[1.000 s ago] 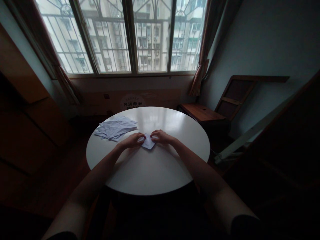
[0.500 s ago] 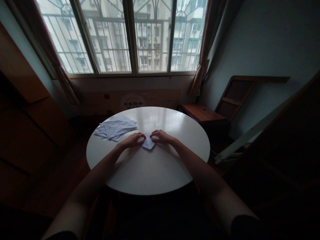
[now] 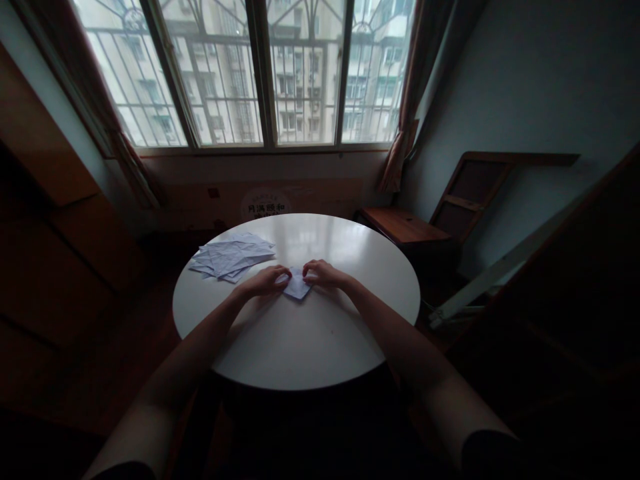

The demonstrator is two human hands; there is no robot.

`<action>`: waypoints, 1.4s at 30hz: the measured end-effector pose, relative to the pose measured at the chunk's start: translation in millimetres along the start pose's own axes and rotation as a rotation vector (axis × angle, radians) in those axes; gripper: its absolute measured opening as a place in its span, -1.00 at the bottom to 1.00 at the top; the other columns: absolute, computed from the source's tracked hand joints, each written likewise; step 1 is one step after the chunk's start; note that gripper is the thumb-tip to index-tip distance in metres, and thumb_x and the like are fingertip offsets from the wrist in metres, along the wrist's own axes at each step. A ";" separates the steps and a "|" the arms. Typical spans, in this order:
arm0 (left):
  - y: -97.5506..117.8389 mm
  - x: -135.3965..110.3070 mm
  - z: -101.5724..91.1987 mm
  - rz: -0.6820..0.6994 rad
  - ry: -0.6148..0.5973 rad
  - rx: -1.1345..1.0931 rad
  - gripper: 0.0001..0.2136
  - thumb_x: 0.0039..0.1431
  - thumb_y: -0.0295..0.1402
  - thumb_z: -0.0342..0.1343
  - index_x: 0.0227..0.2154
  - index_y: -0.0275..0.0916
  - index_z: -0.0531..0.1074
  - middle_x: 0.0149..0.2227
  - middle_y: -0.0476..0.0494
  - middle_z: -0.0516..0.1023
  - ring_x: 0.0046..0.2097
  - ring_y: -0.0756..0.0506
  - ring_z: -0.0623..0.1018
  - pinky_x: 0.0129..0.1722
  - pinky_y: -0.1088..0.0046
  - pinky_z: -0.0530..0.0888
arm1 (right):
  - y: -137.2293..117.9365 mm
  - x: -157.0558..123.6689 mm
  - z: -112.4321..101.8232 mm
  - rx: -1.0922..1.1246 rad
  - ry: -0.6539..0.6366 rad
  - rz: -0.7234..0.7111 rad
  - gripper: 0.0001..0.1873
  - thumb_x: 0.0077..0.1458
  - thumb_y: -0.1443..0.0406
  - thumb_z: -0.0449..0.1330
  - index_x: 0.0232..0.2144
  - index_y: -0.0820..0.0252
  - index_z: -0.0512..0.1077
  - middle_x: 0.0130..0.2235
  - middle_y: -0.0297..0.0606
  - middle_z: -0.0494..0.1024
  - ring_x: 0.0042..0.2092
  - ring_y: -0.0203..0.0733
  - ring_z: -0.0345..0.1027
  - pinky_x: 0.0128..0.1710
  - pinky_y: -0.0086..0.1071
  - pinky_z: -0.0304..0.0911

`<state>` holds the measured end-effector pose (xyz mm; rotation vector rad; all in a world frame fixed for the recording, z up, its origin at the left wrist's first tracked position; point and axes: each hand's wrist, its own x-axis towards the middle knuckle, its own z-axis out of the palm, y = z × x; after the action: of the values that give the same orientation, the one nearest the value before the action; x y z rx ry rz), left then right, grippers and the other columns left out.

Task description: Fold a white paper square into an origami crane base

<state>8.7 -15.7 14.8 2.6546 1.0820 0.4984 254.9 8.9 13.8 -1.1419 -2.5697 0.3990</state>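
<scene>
A small folded sheet of white paper (image 3: 299,288) lies on the round white table (image 3: 305,353), one corner pointing toward me. My left hand (image 3: 270,280) grips its left side, thumb and fingers closed at the edge. On the opposite side my right hand (image 3: 323,273) pinches the paper's right edge. The fingertips cover part of both edges, and the far corner shows between them. To the left of my left hand lies a loose pile of creased paper sheets (image 3: 233,257), overlapping one another.
Behind the table a long cardboard box (image 3: 310,197) with printed characters stands under the barred window (image 3: 310,87). A wooden seat (image 3: 405,225) is at the right, near a leaning frame (image 3: 470,193). Wooden cabinets (image 3: 55,253) line the left.
My right fingertips have shifted very slightly on the paper's edge. The left hand, the folded paper and the pile look the same.
</scene>
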 end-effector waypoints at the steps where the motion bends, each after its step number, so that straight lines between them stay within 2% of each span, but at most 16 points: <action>1: -0.1 0.1 0.2 0.004 -0.003 0.000 -0.71 0.19 -0.25 0.02 -0.09 -0.22 0.46 -0.06 -0.22 0.52 -0.06 -0.15 0.51 -0.01 0.34 0.42 | -0.4 -0.2 -0.2 -0.002 -0.003 -0.012 -0.76 0.10 0.22 0.23 -0.16 0.13 0.54 -0.03 -0.15 0.51 0.01 -0.06 0.35 0.01 -0.24 0.21; 6: -2.4 1.1 1.9 0.010 0.003 0.000 -0.69 0.19 -0.24 0.02 -0.06 -0.21 0.47 -0.03 -0.22 0.52 -0.06 -0.15 0.52 0.00 0.35 0.42 | -4.3 -2.3 -0.1 -0.070 -0.023 -0.008 -0.67 0.11 0.18 0.22 -0.05 0.00 0.52 0.06 -0.14 0.45 0.07 0.02 0.31 0.06 -0.16 0.18; 11: -4.2 0.9 2.0 0.009 0.003 -0.002 -0.71 0.18 -0.25 0.03 -0.08 -0.19 0.47 -0.05 -0.20 0.52 -0.07 -0.15 0.51 0.00 0.34 0.42 | -8.0 -2.9 -0.7 -0.082 -0.049 0.030 -0.63 0.11 0.17 0.22 0.00 -0.02 0.50 0.09 -0.14 0.42 0.11 0.08 0.26 0.07 -0.10 0.16; 29: -3.3 2.8 3.5 0.018 -0.008 -0.004 -0.71 0.19 -0.29 0.03 -0.07 -0.21 0.47 -0.05 -0.23 0.51 -0.06 -0.14 0.51 0.00 0.34 0.41 | -7.4 -3.3 -0.6 -0.128 -0.050 -0.032 -0.63 0.15 0.17 0.17 0.02 -0.05 0.47 0.09 -0.13 0.41 0.09 0.06 0.28 0.08 -0.10 0.14; 36: -4.0 -0.1 3.0 -0.015 0.026 0.012 -0.75 0.15 -0.28 0.06 -0.15 -0.23 0.46 -0.08 -0.22 0.54 -0.07 -0.16 0.52 0.00 0.32 0.43 | -7.1 -3.2 -1.5 -0.106 -0.043 -0.015 -0.64 0.14 0.20 0.19 0.00 -0.01 0.48 0.09 -0.11 0.42 0.09 0.06 0.28 0.09 -0.09 0.13; 42: -4.3 -1.4 2.3 -0.052 0.022 0.028 -0.78 0.14 -0.24 0.07 -0.25 -0.25 0.47 -0.02 -0.24 0.53 -0.02 -0.17 0.52 0.02 0.33 0.43 | -2.0 -2.3 -0.8 -0.072 -0.022 -0.043 -0.70 0.14 0.22 0.19 -0.06 0.04 0.51 0.06 -0.14 0.46 0.05 -0.01 0.33 0.08 -0.17 0.16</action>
<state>5.9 -13.9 11.0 2.6438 1.1691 0.5068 255.4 6.0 14.9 -1.1102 -2.6429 0.3130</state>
